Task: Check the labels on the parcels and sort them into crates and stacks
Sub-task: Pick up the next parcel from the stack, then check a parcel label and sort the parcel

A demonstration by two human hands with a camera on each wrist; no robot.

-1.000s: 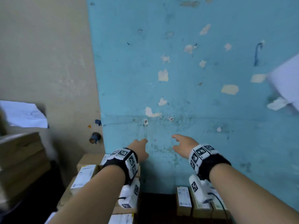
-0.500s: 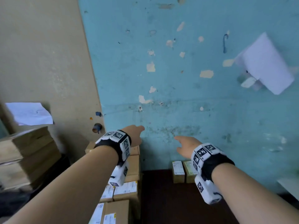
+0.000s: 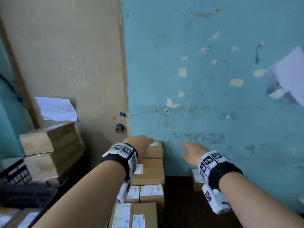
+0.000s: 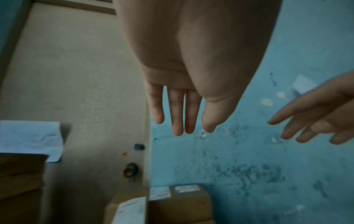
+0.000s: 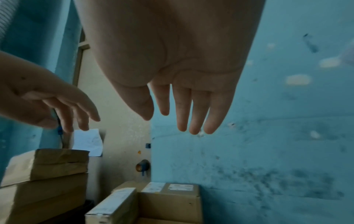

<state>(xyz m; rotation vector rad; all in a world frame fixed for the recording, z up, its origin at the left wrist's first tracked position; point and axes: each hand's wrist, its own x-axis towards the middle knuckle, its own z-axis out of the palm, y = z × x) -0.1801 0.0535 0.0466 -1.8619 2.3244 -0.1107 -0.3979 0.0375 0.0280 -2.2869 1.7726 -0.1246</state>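
Brown cardboard parcels (image 3: 148, 171) stacked in tiers at lower centre of the head view, against the blue wall, each bearing a white label; topmost parcel (image 3: 154, 149) upright, label on its upper face; a second stack of flat brown parcels (image 3: 49, 150) at left; two small labelled parcels (image 3: 196, 178) at lower right, partly hidden.

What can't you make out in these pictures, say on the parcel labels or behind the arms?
- Label text on the top parcel: too small and blurred in every view.
- Parcels below the left hand: partly hidden by the forearm in the head view.
- Small parcel by the blue wall: mostly covered by the right hand and wristband.
- Black crate: cut off by the left edge.
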